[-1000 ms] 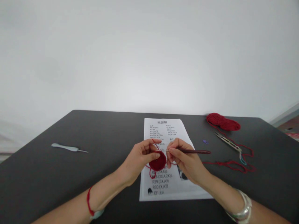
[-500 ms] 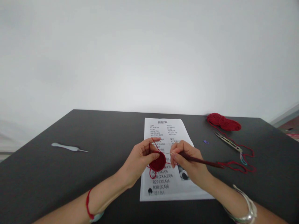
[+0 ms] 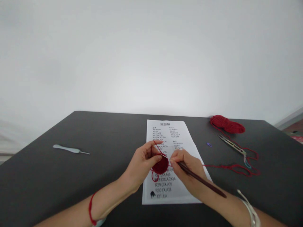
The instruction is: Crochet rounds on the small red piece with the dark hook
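Between the thumb and fingers of my left hand (image 3: 145, 160) is a round dark red crochet piece (image 3: 161, 165), with red yarn running up over the raised index finger. A loose loop of yarn hangs below the piece. My right hand (image 3: 186, 168) grips a crochet hook (image 3: 201, 179) with a dark brown handle, its thin metal shaft reaching the top edge of the piece. The handle slants down to the right over the wrist. Under both hands lies a printed pattern sheet (image 3: 170, 129); the hands hide part of its text.
A white-handled crochet hook (image 3: 67, 148) lies at the left of the dark table (image 3: 106, 132). To the right are a red yarn skein (image 3: 227, 124), a purple stitch marker (image 3: 209, 144) and thread snips (image 3: 233, 145) with a blue cord. Loose red yarn trails beside them.
My right hand has moved slightly down and left, and the hook handle has swung to a steeper slant. My left hand and the crochet piece are nearly unmoved.
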The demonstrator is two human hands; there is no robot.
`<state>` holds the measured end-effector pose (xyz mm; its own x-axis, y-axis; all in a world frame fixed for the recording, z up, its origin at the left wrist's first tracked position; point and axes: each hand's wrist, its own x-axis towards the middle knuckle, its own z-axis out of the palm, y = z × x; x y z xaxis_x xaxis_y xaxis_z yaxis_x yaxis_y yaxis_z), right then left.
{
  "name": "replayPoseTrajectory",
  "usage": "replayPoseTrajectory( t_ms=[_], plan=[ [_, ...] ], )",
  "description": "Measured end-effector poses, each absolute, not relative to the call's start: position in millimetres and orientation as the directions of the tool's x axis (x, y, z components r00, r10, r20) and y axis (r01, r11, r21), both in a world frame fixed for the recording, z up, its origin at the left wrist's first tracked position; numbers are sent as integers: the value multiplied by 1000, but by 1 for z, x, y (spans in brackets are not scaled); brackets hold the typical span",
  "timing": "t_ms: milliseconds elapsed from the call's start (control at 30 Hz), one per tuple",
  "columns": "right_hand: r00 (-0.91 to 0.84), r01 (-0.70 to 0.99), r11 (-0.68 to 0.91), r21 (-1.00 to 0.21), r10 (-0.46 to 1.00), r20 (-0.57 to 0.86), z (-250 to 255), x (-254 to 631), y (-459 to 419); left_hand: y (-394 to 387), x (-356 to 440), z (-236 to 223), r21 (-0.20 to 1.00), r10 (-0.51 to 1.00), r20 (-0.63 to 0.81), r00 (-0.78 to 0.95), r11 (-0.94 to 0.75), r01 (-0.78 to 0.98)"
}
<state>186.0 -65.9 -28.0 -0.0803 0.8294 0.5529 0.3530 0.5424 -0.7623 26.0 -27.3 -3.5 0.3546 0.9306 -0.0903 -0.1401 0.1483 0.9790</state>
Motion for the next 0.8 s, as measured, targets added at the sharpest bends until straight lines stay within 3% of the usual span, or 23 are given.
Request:
replayPoseTrajectory(
  t_ms=[333, 400, 500, 567, 600, 667, 800],
  plan=[
    [-173, 530, 639, -558, 725, 666, -42, 174, -68, -36, 35, -3, 972, 954, -123, 272, 171, -161],
    [-288, 551, 714, -432, 649, 704, -36, 180, -62, -34, 34, -6, 945, 931, -167, 323, 245, -217],
    [-564, 542, 833, -108, 456, 689, -25, 190, -56, -29, 30, -10, 857, 857, -252, 450, 414, -307],
    [-631, 543, 838, 57, 363, 686, -21, 190, -57, -27, 28, -12, 813, 813, -296, 502, 490, -315],
    [-601, 587, 805, 81, 367, 710, -21, 188, -58, -26, 28, -12, 817, 814, -302, 497, 489, -305],
    [-483, 697, 717, 2, 468, 741, -23, 183, -62, -26, 28, -11, 869, 853, -273, 445, 417, -266],
    [-440, 631, 758, -165, 525, 729, -29, 178, -66, -27, 28, -8, 970, 937, -112, 332, 175, -167]
  ],
)
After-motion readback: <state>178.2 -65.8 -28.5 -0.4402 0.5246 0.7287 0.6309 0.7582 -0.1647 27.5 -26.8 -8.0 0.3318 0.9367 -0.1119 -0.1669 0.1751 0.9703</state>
